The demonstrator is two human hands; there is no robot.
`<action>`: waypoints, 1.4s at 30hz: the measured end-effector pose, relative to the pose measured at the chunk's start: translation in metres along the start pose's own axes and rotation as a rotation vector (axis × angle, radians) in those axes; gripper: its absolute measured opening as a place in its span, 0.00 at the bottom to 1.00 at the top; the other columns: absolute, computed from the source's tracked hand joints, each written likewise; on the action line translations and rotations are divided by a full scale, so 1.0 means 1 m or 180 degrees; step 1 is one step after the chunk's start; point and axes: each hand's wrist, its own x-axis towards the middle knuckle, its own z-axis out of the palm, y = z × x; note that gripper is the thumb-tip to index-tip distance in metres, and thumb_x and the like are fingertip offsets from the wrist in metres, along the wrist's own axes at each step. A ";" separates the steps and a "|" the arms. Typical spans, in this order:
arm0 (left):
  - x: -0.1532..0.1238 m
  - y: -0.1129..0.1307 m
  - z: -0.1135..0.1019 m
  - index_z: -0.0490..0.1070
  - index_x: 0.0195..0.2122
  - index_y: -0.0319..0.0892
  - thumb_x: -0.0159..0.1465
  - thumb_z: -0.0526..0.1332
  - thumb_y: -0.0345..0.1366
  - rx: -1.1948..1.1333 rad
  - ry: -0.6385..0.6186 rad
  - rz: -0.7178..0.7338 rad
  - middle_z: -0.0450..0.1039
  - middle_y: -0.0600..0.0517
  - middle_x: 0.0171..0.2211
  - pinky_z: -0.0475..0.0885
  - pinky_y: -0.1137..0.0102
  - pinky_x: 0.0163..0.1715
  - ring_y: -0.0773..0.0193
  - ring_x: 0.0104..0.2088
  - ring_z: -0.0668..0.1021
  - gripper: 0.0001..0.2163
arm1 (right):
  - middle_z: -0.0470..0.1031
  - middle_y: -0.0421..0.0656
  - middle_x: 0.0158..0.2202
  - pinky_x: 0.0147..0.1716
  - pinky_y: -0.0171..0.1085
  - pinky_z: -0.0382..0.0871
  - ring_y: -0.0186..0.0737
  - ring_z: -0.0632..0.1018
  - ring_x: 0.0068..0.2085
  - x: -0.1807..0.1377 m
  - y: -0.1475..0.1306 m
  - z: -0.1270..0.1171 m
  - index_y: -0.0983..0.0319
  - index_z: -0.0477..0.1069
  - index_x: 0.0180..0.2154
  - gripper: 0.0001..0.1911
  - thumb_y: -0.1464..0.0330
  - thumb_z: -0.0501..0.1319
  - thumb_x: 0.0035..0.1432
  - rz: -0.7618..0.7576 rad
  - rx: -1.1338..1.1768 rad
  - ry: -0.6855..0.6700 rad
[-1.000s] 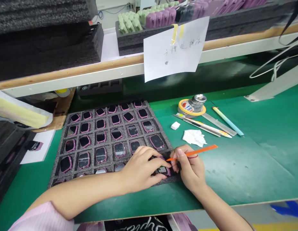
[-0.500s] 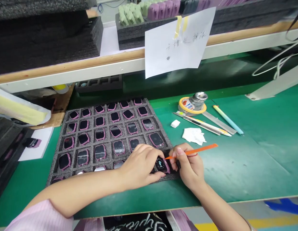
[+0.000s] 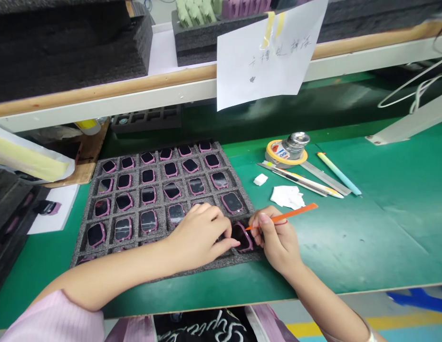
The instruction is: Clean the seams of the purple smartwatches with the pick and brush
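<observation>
A purple-framed smartwatch (image 3: 244, 237) with a dark screen sits at the near right corner of a grey foam tray (image 3: 238, 260). My right hand (image 3: 280, 240) grips an orange pointed stick (image 3: 295, 215), its tip at the watch's upper right edge. Just left of the watch is my left hand (image 3: 203, 232), fingers curled and thumb tip by the watch's left edge. Something dark shows between those fingers and thumb, too hidden to name. Similar purple smartwatches (image 3: 232, 203) lie in the tray's compartments, some covered by my left arm.
Beyond my right hand lie a crumpled white tissue (image 3: 287, 196), a small white block (image 3: 260, 179), a pen-like knife (image 3: 302, 183), a blue-yellow pen (image 3: 339, 174) and a tape roll (image 3: 285, 154) with a metal-topped jar. A shelf (image 3: 135, 97) with a hanging paper sheet (image 3: 265, 61) crosses above.
The watch screen showed a lit dial before and is dark now. My left hand has shifted slightly left, off the screen. The orange stick stays at the watch's edge.
</observation>
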 end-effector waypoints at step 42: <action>-0.048 -0.022 0.012 0.64 0.51 0.40 0.59 0.66 0.31 -0.0083 0.0539 -0.0042 0.72 0.44 0.47 0.70 0.56 0.48 0.52 0.47 0.73 0.20 | 0.71 0.35 0.25 0.24 0.28 0.68 0.29 0.74 0.23 -0.010 -0.024 0.044 0.59 0.66 0.32 0.11 0.71 0.54 0.70 -0.0676 -0.0691 -0.0530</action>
